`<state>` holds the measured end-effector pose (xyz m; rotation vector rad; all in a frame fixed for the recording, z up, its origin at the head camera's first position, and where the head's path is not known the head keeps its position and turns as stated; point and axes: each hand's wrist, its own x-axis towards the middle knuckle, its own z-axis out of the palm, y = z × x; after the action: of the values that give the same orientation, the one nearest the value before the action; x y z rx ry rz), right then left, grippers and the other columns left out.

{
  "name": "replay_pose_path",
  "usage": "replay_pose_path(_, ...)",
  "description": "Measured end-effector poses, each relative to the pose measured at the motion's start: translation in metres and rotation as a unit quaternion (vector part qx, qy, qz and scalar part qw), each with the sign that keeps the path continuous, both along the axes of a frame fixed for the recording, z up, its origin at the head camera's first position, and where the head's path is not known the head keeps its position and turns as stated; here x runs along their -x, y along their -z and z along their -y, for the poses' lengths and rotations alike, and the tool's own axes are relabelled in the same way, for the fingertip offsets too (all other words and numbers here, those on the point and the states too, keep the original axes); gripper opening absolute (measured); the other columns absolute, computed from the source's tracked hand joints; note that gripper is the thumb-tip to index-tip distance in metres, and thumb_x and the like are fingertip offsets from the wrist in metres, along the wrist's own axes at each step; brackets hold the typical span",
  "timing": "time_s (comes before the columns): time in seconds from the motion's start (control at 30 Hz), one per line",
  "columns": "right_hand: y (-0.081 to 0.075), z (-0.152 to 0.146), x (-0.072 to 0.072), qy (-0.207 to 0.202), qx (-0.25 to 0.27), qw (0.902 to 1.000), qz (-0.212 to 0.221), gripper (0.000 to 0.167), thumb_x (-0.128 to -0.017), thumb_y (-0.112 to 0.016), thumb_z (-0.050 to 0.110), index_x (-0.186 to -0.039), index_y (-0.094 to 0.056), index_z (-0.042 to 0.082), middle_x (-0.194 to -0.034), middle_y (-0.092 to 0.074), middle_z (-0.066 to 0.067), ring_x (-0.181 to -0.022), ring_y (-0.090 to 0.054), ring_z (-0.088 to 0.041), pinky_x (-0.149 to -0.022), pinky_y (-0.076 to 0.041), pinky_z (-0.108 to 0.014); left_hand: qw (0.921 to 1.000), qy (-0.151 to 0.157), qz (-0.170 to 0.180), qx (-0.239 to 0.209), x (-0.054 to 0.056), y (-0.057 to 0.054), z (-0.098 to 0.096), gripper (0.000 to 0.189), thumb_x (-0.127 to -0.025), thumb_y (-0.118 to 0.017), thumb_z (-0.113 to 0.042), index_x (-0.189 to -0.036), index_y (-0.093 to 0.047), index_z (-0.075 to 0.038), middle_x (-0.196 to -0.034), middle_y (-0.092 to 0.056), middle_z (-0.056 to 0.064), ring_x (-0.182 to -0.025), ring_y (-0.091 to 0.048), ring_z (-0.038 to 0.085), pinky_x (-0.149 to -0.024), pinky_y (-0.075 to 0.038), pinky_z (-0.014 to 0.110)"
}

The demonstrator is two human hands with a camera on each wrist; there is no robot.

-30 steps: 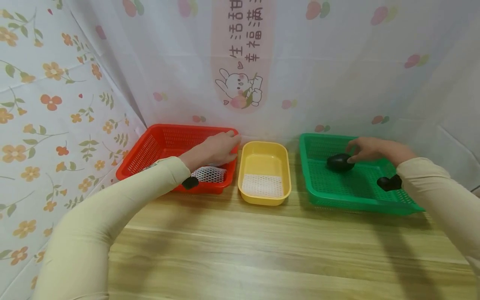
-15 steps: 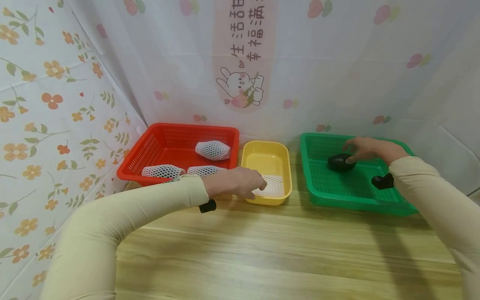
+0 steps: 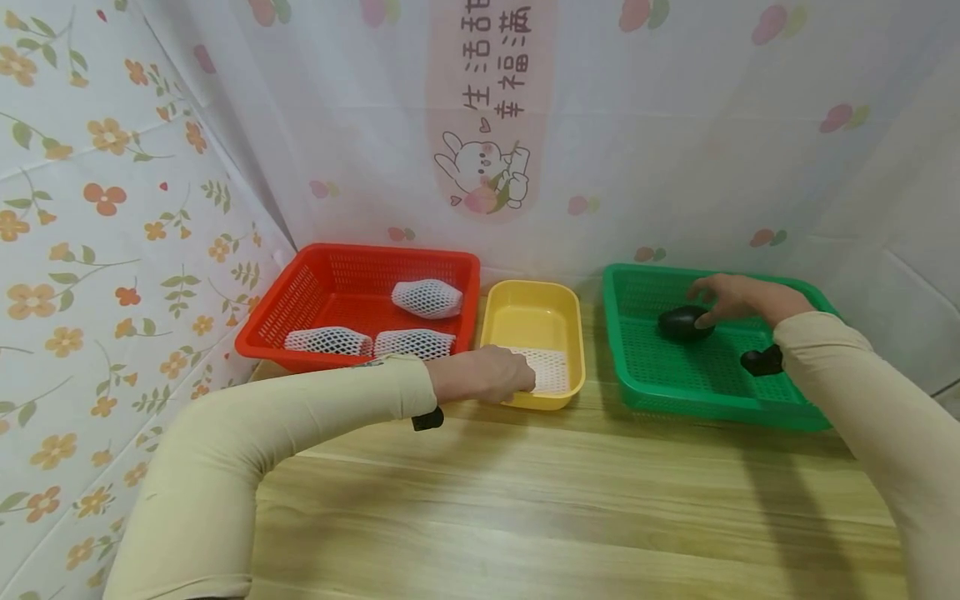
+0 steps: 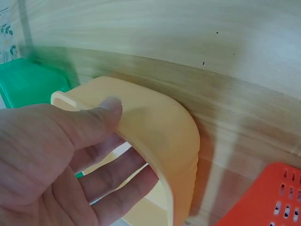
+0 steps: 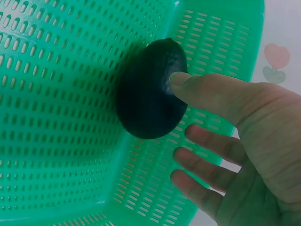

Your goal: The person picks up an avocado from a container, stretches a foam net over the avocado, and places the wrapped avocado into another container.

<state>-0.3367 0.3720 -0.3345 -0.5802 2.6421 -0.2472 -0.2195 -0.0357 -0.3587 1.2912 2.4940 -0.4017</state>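
My left hand (image 3: 487, 373) is at the front left of the yellow tray (image 3: 532, 318), over a white foam net (image 3: 549, 371) lying inside. In the left wrist view its thumb (image 4: 106, 113) overlaps the tray's outer wall, while the other fingers reach behind the rim; I cannot tell whether they hold the net. My right hand (image 3: 738, 298) is over the green basket (image 3: 675, 398), fingers spread. In the right wrist view its thumb tip meets a dark, smooth avocado (image 5: 150, 92), and the remaining visible fingers stay apart from it.
To the left, a red basket (image 3: 360, 252) holds three white net-covered pieces, one at the back (image 3: 427, 298) and two along the front. All the containers stand on a wooden table (image 3: 525, 500) against a printed cloth backdrop (image 3: 675, 167).
My left hand has left the red basket, uncovering the net-covered pieces, and moved right and down into the yellow tray. The right hand has stayed at the avocado.
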Motion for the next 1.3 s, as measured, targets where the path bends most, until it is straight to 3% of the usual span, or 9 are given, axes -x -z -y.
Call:
replay_pose_path(0.3,0.009,-0.002,0.007,0.011,0.015,0.9992,0.036,0.063,-0.092,-0.076,0.016,-0.137,-0.044,-0.015,-0.13,-0.043,-0.048,-0.12,-0.042,-0.064,-0.086,-0.048,-0.064,0.9997,0.018,0.016,0.002,0.003,0.001,-0.003,0.026,-0.098,-0.067,-0.018,-0.124,-0.068,-0.014,-0.114,-0.067,0.002,-0.093,-0.055,0.02,-0.085,-0.048,0.028)
replay_pose_path(0.6,0.019,-0.001,0.009,0.009,0.014,0.9987,0.048,0.063,-0.09,-0.076,0.009,-0.138,-0.044,-0.015,-0.132,-0.039,-0.047,-0.115,-0.046,-0.062,-0.086,-0.048,-0.064,0.9998,0.015,0.011,0.001,0.002,0.001,-0.005,0.022,-0.098,-0.067,-0.015,-0.119,-0.071,-0.015,-0.107,-0.067,0.0,-0.089,-0.054,0.019,-0.081,-0.048,0.028)
replay_pose_path(0.87,0.027,0.004,0.004,0.017,0.007,0.9998,0.004,0.059,-0.087,-0.08,0.008,-0.135,-0.051,-0.013,-0.132,-0.04,-0.046,-0.114,-0.046,-0.063,-0.083,-0.047,-0.065,1.0,0.002,0.006,0.002,0.002,0.002,-0.003,0.024,-0.097,-0.068,-0.016,-0.121,-0.072,-0.016,-0.109,-0.068,-0.001,-0.089,-0.055,0.017,-0.083,-0.05,0.028)
replay_pose_path(1.1,0.038,0.003,0.002,0.029,0.01,0.9995,0.001,0.067,-0.087,-0.082,0.014,-0.138,-0.048,-0.014,-0.136,-0.034,-0.049,-0.116,-0.04,-0.067,-0.085,-0.045,-0.068,1.0,0.003,0.005,-0.004,0.002,0.003,0.001,0.015,-0.097,-0.067,-0.013,-0.11,-0.073,-0.016,-0.095,-0.063,-0.002,-0.083,-0.053,0.017,-0.074,-0.049,0.028)
replay_pose_path(1.3,0.036,0.003,0.002,0.02,-0.002,0.9997,-0.016,0.067,-0.085,-0.084,0.016,-0.134,-0.051,-0.014,-0.13,-0.042,-0.046,-0.113,-0.046,-0.064,-0.083,-0.047,-0.065,0.9999,0.011,0.001,-0.004,0.004,0.003,0.0,0.021,-0.098,-0.068,-0.018,-0.118,-0.072,-0.015,-0.105,-0.067,0.0,-0.088,-0.055,0.019,-0.08,-0.048,0.027)
